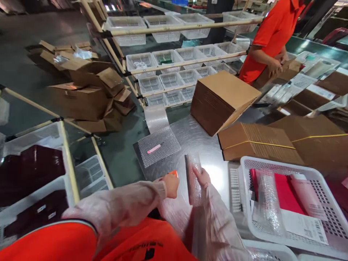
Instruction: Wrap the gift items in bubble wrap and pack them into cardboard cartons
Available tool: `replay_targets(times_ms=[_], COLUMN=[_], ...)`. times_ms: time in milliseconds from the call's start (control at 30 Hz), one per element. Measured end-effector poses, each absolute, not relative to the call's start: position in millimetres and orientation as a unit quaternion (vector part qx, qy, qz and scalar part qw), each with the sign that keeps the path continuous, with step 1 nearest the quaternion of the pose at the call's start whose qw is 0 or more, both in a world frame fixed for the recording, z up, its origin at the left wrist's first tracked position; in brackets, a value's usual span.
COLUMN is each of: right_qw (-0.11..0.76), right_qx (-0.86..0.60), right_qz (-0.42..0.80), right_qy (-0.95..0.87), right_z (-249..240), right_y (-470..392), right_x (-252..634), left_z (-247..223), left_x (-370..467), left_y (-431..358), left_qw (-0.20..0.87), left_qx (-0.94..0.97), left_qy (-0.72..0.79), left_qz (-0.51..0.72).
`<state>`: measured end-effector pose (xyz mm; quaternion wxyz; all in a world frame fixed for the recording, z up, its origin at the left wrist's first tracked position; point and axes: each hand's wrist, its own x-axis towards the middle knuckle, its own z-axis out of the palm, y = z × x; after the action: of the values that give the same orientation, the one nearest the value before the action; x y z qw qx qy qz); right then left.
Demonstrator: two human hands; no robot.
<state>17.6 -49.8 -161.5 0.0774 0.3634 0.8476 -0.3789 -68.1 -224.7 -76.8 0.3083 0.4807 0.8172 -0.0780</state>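
My left hand (171, 185) is closed around a small orange object (173, 173); only its end shows above the fingers, so its kind is unclear. Just to the right, my right hand (202, 177) grips a long bubble-wrapped package (194, 186), held lengthwise over the metal table (181, 163). What the wrap encloses is hard to make out. Beyond my left hand lies a sheet of bubble wrap (165, 141), its far end running off the table edge. On this sheet rests a slim pink tool (154, 149).
A white basket (244, 203) at right holds bubble-wrapped items, a red packet and a labelled paper. Flat cardboard stacks (258, 141) and a cardboard pile (225, 94) stand behind. Racks of white bins (163, 59) lie ahead. A co-worker in orange (274, 32) handles cardboard.
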Motion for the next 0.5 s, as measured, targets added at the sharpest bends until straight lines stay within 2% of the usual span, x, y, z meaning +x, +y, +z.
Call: replay_targets(times_ms=[133,267,400,500], right_qw=[0.087,0.073,0.055,0.004], right_qx=[0.373,0.424,0.424,0.395], right_qz=[-0.391,-0.383,-0.484,-0.603], right_qy=[0.837,0.817,0.764,0.693], right_z=[-152,-144,-144,-135], right_y=[-60,-93,-89,-67], right_x=[16,7,11,46], left_z=[-66,-35,-11,-25], left_x=[-81,-93,-118,-134], left_y=[-230,-229,-212,-181], left_qw=[0.314,0.317,0.256,0.193], left_qx=[0.464,0.448,0.44,0.453], left_qy=[0.823,0.83,0.854,0.868], left_qz=[-0.092,-0.1,-0.105,-0.061])
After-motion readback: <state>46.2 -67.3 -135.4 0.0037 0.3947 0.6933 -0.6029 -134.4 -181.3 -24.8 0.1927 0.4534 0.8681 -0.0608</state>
